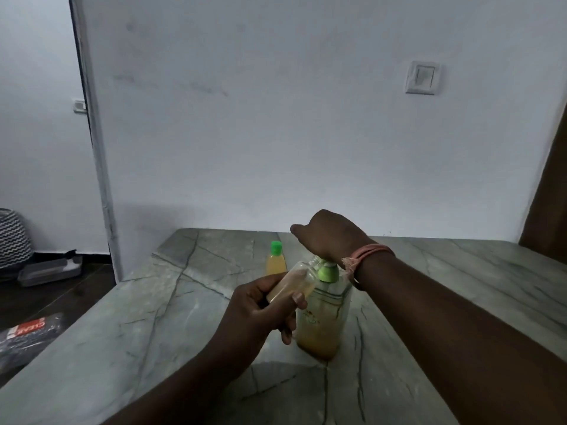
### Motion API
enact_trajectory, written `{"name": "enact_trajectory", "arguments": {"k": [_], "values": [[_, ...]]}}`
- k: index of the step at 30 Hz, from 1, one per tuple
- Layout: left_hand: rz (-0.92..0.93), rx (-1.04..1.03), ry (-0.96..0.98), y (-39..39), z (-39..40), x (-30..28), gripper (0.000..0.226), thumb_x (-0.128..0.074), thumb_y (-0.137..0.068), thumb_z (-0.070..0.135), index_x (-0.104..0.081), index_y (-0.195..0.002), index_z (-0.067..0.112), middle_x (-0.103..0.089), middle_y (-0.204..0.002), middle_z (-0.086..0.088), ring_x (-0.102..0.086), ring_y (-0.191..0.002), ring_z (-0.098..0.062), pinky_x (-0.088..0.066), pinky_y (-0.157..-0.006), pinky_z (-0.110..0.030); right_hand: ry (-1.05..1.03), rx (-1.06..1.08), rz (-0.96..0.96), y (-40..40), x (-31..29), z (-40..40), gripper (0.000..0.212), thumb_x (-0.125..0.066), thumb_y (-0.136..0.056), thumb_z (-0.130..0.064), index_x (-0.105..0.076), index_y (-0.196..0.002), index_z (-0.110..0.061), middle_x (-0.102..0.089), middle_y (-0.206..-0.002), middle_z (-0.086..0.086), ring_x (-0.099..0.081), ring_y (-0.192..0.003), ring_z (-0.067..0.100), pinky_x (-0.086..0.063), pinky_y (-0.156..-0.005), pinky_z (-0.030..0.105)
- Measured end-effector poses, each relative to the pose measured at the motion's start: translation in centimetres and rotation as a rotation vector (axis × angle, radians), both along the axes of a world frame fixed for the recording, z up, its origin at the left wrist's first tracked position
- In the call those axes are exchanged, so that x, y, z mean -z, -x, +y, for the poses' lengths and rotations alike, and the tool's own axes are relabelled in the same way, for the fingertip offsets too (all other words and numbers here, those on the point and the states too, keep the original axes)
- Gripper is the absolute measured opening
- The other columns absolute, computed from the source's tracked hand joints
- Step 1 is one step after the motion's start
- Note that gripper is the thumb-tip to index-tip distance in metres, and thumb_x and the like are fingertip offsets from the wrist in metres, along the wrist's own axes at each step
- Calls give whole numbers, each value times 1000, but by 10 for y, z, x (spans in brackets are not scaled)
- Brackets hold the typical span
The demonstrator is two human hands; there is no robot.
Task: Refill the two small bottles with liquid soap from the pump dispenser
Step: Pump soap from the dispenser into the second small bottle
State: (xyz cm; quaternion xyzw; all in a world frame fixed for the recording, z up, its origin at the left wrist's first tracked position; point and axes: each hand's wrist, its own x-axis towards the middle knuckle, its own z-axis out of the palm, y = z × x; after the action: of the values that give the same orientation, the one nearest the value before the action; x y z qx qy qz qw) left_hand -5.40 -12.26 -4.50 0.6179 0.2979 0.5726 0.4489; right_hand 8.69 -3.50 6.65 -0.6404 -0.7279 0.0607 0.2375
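Note:
A clear pump dispenser [322,326] with a green collar and amber soap low inside stands on the grey marble counter [445,302]. My right hand [328,237] rests on top of its pump head, which is hidden beneath the palm. My left hand [257,311] grips an uncapped small clear bottle [296,282], tilted, with its open neck up against the pump's collar. It holds some amber liquid. A second small bottle [275,261] with a green cap stands upright behind, filled with yellow soap.
A white wall with a switch [422,77] rises behind the counter. A wooden panel [549,216] stands at the right. On the dark floor at left lie a grey tray [49,271], a patterned basket [12,237] and a dark packet [27,335].

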Motion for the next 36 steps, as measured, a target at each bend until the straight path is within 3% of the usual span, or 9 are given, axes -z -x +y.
{"name": "enact_trajectory", "arguments": {"k": [6,9,14,21,26,32,36], "values": [[-3,2,9,0,-3,-2,28,-70,-84,20,-77,-109,31,-74,-83,-14,-61,-58,-18,-52,-49,-26,-27,-14,-123,2,-8,1,34,-53,-89,-44,-51,-68,-17,-54,-72,2,-57,-76,24,-44,-68,31],[21,0,-2,2,-1,-1,29,-74,-87,22,-73,-116,21,-73,-83,-16,-62,-58,-18,-52,-50,-26,-63,6,-60,2,-5,0,38,-51,-90,-45,-51,-67,-15,-56,-70,3,-56,-70,23,-43,-66,31],[34,-13,-9,2,0,0,38,-70,-84,23,-70,-121,11,-72,-79,-9,-60,-56,-16,-51,-49,-26,52,24,-70,2,0,4,35,-51,-89,-42,-54,-66,-15,-58,-68,3,-56,-67,21,-42,-65,30],[10,0,-7,3,0,1,33,-74,-86,23,-72,-119,19,-73,-85,-16,-62,-59,-18,-52,-49,-26,-113,42,-237,7,-12,-2,31,-54,-89,-44,-48,-72,-18,-47,-70,-1,-54,-77,26,-41,-68,31],[14,6,-8,1,1,0,35,-70,-82,25,-70,-117,23,-72,-83,-16,-62,-57,-16,-52,-49,-25,-14,18,-40,2,-3,-1,38,-51,-90,-43,-53,-65,-14,-57,-68,4,-54,-64,21,-40,-60,30],[-8,19,-10,1,-2,0,29,-76,-82,26,-77,-110,35,-74,-82,-12,-62,-58,-18,-53,-48,-26,8,21,-140,4,-7,-3,32,-52,-89,-42,-52,-69,-18,-53,-71,-1,-56,-74,22,-44,-70,31],[-20,16,1,1,-2,-1,25,-73,-87,21,-78,-105,39,-73,-81,-12,-62,-58,-18,-53,-48,-27,-91,11,-182,3,-13,-7,36,-52,-90,-47,-48,-68,-18,-51,-71,-1,-57,-77,24,-43,-67,31]]}}
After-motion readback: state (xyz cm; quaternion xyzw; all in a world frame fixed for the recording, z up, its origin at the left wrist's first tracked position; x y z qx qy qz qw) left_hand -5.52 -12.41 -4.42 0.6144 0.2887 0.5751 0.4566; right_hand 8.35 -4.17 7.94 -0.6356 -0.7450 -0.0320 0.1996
